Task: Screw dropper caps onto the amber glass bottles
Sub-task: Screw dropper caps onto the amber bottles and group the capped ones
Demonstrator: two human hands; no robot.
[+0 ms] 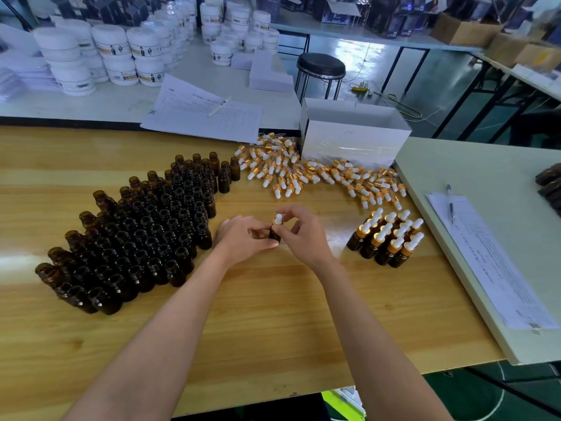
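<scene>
Hands together over the middle of the wooden table (pixel 273 314), both clamped on one amber bottle (pixel 274 234). Fingers of the left hand (pixel 243 238) curled round the bottle's body, thumb along the near side, keeping it upright; whether resting on the tabletop or lifted just off it, cannot tell. Thumb and forefinger of the right hand (pixel 303 235) pinching the dropper cap (pixel 277 219) at the bottle's neck, white bulb poking up between them, other fingers loosely curled. Bare forearms reaching in from the near edge.

Just left of the hands, a dense block of uncapped bottles (pixel 145 238), upright, mouths open, packed in touching rows running toward the far edge. To the right, a little apart, a small cluster of capped bottles (pixel 388 238), upright, gold collars and white bulbs on top. Beyond the hands, loose dropper caps (pixel 303 174) lying on their sides in a wide band, up against the foot of an open white box (pixel 352 138).

Behind the box, a round black stool (pixel 321 66). Left of the box, a printed sheet (pixel 206 117) with a white pen (pixel 219 106) lying on it, overhanging the seam with a pale rear bench stacked with white jars (pixel 115 53). Along the right side, a pale board (pixel 473 171) carrying a second sheet (pixel 491 268) and a dark pen (pixel 450 205).
</scene>
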